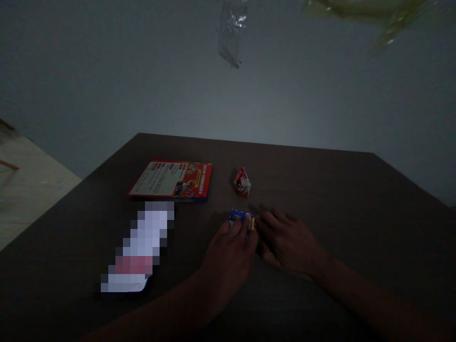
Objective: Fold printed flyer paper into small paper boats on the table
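Note:
A small, colourful printed paper [237, 214], mostly blue with some yellow at its right, lies on the table. My left hand [231, 251] is over it, bent fingertips pressing it down and covering much of it. At the paper's right edge, my right hand [285, 240] rests low on the table. Its fingers are curled together at that edge, and their tips are partly hidden in shadow. Just beyond the hands stands a small folded paper piece [242, 183], red and white with slanted sides.
On the left of the dark table [313, 183] lies a red printed booklet [160, 178]. A phone [142, 247] with a lit, blurred-out screen lies nearer me. Behind the table is a grey wall [178, 95] with a clear plastic pouch [232, 33] on it.

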`<state>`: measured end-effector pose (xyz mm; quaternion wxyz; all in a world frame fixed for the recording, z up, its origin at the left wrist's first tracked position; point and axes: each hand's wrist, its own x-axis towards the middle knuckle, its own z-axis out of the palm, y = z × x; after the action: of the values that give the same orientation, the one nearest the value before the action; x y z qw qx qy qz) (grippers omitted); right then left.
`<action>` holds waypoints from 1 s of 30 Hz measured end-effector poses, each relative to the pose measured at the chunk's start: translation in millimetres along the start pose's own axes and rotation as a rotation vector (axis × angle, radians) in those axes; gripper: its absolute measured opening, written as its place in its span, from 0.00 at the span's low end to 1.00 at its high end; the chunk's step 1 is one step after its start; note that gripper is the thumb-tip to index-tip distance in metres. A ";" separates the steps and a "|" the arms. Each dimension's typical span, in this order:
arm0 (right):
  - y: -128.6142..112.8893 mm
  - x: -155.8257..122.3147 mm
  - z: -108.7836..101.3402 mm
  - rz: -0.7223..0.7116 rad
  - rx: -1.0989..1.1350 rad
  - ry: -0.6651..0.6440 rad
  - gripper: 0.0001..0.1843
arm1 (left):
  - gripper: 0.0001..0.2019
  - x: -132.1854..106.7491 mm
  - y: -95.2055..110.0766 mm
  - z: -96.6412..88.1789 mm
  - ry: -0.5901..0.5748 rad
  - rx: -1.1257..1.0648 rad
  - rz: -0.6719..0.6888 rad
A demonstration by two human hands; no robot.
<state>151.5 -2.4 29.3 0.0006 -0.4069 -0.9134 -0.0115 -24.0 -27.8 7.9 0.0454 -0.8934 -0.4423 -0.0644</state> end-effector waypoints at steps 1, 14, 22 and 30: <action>-0.9 -0.3 -0.6 -0.001 -0.001 -0.004 0.17 | 0.17 -0.2 -0.1 0.1 -0.004 -0.006 -0.004; -5.3 -10.1 5.2 -0.017 0.126 0.036 0.15 | 0.18 2.6 -4.1 1.2 -0.038 -0.135 -0.051; 1.5 -0.8 12.9 0.028 0.122 0.064 0.26 | 0.20 1.0 -2.6 -1.5 -0.036 -0.050 -0.083; 0.8 22.6 7.2 0.021 0.050 0.047 0.25 | 0.20 0.3 -1.7 1.2 -0.036 -0.055 -0.068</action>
<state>137.0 15.1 22.4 0.0322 -0.4160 -0.9088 0.0017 -25.1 -26.4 6.8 0.0108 -0.8797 -0.4714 -0.0616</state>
